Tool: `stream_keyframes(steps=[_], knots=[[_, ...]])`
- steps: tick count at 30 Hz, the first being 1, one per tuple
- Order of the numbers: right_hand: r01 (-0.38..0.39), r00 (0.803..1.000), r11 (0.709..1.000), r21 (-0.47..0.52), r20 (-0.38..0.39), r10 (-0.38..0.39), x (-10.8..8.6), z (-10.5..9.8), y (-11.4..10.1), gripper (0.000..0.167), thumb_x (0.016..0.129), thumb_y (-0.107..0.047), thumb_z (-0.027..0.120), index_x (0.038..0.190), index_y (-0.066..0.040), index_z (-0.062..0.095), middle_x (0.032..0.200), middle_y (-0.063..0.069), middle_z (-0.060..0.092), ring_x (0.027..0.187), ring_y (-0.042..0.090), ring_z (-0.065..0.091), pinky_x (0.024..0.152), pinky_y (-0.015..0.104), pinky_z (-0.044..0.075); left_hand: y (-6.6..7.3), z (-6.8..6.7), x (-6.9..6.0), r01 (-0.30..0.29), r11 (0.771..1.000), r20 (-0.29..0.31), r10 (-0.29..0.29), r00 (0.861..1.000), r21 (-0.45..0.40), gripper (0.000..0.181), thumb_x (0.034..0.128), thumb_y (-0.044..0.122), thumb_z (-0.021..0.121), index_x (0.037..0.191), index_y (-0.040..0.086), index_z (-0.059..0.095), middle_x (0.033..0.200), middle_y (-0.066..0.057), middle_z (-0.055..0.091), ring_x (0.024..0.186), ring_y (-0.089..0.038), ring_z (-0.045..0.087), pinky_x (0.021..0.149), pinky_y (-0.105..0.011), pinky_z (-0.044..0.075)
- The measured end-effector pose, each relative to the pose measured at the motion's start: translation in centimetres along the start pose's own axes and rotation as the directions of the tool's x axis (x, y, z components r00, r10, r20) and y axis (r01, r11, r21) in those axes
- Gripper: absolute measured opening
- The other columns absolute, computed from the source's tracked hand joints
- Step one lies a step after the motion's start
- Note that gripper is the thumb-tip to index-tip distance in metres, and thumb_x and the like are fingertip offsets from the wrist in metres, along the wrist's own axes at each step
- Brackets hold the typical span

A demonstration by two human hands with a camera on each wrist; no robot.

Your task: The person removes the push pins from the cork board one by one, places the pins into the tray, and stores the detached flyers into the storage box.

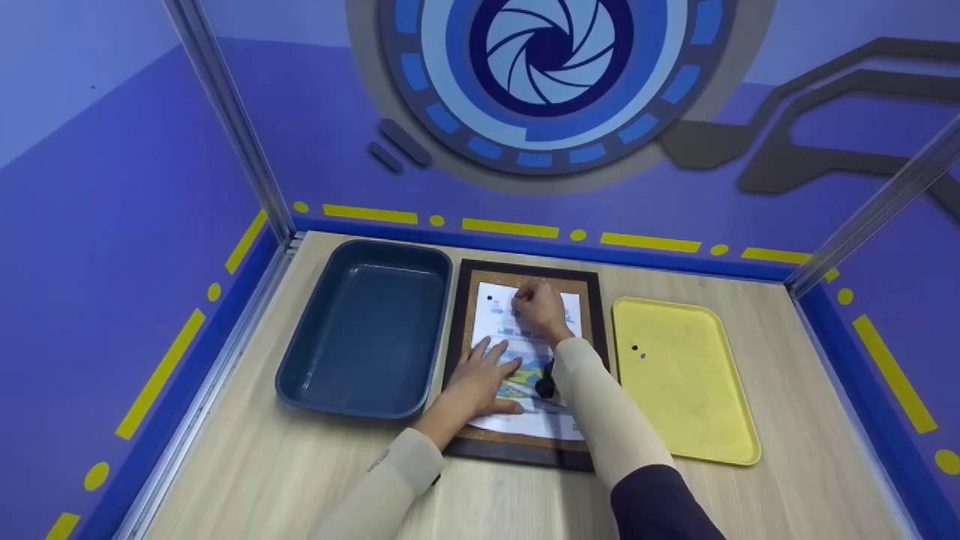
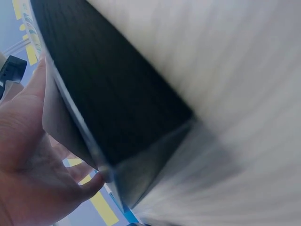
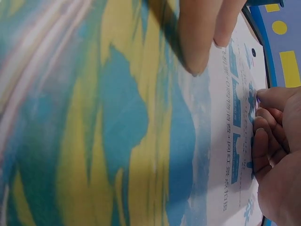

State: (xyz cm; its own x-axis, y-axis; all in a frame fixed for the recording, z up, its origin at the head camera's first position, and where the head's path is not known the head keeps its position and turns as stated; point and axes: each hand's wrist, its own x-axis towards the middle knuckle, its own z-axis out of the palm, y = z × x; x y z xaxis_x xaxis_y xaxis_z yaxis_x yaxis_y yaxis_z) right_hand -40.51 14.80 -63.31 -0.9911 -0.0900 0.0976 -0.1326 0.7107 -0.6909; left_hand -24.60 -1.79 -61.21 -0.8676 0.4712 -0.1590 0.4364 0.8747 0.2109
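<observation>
A printed paper sheet lies on a cork board with a dark frame. One black pushpin sits at the sheet's upper left corner. Near the sheet's top middle, my right hand has its fingers curled and pinches a tiny dark piece, apparently another pushpin, mostly hidden by the fingertips. My left hand rests on the lower left of the sheet, fingers spread. In the right wrist view, the right hand touches the paper beyond the left fingers.
To the left stands a deep dark blue tray. On the right, a shallow yellow tray bears a black pushpin and a small grey speck beside it. Purple walls and metal posts bound the wooden table.
</observation>
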Motion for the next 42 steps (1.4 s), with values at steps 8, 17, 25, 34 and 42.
stream_keyframes(steps=[8, 17, 25, 34, 42], knots=[[-0.006, 1.0, 0.998, -0.054, 0.0, 0.006, 0.27, 0.17, -0.04, 0.007, 0.094, -0.015, 0.078, 0.091, -0.009, 0.076, 0.086, 0.005, 0.071, 0.081, 0.023, 0.064, 0.08, 0.043, 0.054, 0.03, -0.05, -0.01, 0.002, 1.0, 0.004, -0.002, 1.0, 0.004, 0.089, 0.087, 0.073, 0.072, 0.162, 0.032, 0.047, 0.174, -0.005, 0.028, 0.161, -0.037, 0.019, 0.125, -0.059, 0.026], [0.005, 1.0, 0.998, -0.068, -0.009, -0.006, 0.32, 0.13, -0.07, 0.008, 0.095, -0.014, 0.075, 0.088, -0.009, 0.075, 0.084, 0.004, 0.071, 0.08, 0.024, 0.064, 0.079, 0.043, 0.054, 0.16, -0.08, -0.17, -0.002, 1.0, -0.023, 0.003, 1.0, 0.008, 0.088, 0.0868, 0.072, 0.073, 0.161, 0.03, 0.049, 0.173, -0.007, 0.029, 0.16, -0.038, 0.022, 0.124, -0.059, 0.029], [-0.005, 0.999, 0.999, -0.042, -0.034, 0.003, 0.28, 0.32, 0.21, 0.007, 0.093, -0.013, 0.075, 0.088, -0.009, 0.077, 0.085, 0.005, 0.074, 0.081, 0.025, 0.068, 0.08, 0.045, 0.056, 0.15, 0.11, -0.13, -0.007, 1.0, -0.031, 0.007, 0.999, 0.018, 0.088, 0.0867, 0.072, 0.073, 0.16, 0.03, 0.049, 0.173, -0.006, 0.03, 0.16, -0.038, 0.023, 0.124, -0.058, 0.029], [-0.047, 0.999, 0.996, 0.076, -0.023, 0.049, -0.16, 0.12, 0.47, 0.009, 0.097, -0.012, 0.073, 0.089, -0.009, 0.077, 0.084, 0.005, 0.072, 0.079, 0.023, 0.064, 0.076, 0.041, 0.052, 0.23, 0.27, -0.35, -0.006, 1.0, -0.037, 0.006, 0.999, 0.014, 0.089, 0.0865, 0.074, 0.071, 0.161, 0.03, 0.049, 0.173, -0.006, 0.03, 0.16, -0.037, 0.022, 0.124, -0.057, 0.028], [-0.042, 0.999, 0.988, 0.148, -0.026, 0.047, -0.36, 0.17, 0.55, 0.009, 0.097, -0.01, 0.073, 0.089, -0.008, 0.076, 0.085, 0.006, 0.071, 0.08, 0.021, 0.063, 0.074, 0.036, 0.05, 0.13, 0.16, -0.23, 0.002, 1.0, -0.03, -0.002, 1.0, 0.005, 0.089, 0.0868, 0.072, 0.072, 0.162, 0.03, 0.048, 0.173, -0.007, 0.03, 0.16, -0.037, 0.021, 0.125, -0.057, 0.026]])
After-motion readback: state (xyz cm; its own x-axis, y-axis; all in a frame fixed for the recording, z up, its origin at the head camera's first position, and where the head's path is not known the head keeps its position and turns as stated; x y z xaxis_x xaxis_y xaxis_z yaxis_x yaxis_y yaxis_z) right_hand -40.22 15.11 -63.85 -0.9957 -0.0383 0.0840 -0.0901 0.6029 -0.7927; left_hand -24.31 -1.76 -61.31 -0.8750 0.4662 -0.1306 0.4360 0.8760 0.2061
